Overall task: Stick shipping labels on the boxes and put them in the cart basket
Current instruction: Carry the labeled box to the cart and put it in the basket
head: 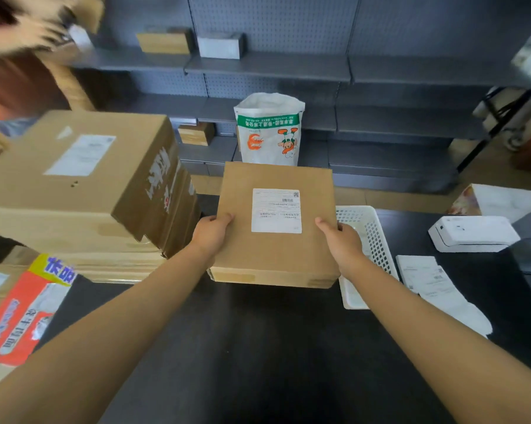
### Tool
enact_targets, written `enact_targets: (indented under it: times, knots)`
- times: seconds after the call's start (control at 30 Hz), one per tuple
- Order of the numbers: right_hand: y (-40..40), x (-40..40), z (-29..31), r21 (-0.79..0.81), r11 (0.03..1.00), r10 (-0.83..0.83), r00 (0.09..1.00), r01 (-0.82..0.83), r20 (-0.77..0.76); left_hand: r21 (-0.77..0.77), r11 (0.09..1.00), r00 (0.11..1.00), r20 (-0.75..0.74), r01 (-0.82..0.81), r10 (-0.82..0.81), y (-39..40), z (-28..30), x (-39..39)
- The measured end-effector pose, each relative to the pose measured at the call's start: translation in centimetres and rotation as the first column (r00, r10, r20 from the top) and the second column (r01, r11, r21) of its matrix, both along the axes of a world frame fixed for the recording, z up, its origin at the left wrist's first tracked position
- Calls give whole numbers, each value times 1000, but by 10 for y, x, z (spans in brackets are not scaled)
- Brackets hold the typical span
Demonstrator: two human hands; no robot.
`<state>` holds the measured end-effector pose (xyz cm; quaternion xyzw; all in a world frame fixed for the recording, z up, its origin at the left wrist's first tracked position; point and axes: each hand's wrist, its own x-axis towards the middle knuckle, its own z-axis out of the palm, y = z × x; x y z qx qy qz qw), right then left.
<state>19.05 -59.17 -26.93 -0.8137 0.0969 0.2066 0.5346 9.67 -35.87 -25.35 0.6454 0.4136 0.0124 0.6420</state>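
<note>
A flat brown cardboard box (273,249) is held over the far part of the black table (258,347), with a white shipping label (276,210) stuck on its top face. My left hand (210,232) grips the box's left edge, thumb on top. My right hand (342,243) grips its right edge, thumb on top as well. To the right lie a stack of loose white labels (426,276) and a white label printer (472,234).
A large labelled carton (74,185) on a stack of cartons stands at the left. A white perforated basket (371,240) sits just right of the box. A printed white bag (270,130) and grey shelves (273,68) are behind. Another person's blurred hand (35,32) is top left.
</note>
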Motion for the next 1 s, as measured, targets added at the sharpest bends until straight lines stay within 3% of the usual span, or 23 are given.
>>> enact_targets:
  times: [0.3, 0.53, 0.73, 1.0]
  knots:
    - [-49, -17, 60, 90, 970, -238, 964, 228, 120, 12, 981, 976, 97, 194, -194, -29, 62, 42]
    - [-145, -65, 77, 130, 855, -516, 848, 502, 119, 36, 886, 880, 106, 462, -464, -129, 74, 70]
    - [-267, -143, 83, 86, 678, -733, 664, 730, 148, 14, 703, 697, 122, 711, -707, -276, 73, 57]
    - [-442, -293, 89, 74, 291, -952, 281, 954, 123, -15, 368, 366, 128, 930, -922, -508, 83, -14]
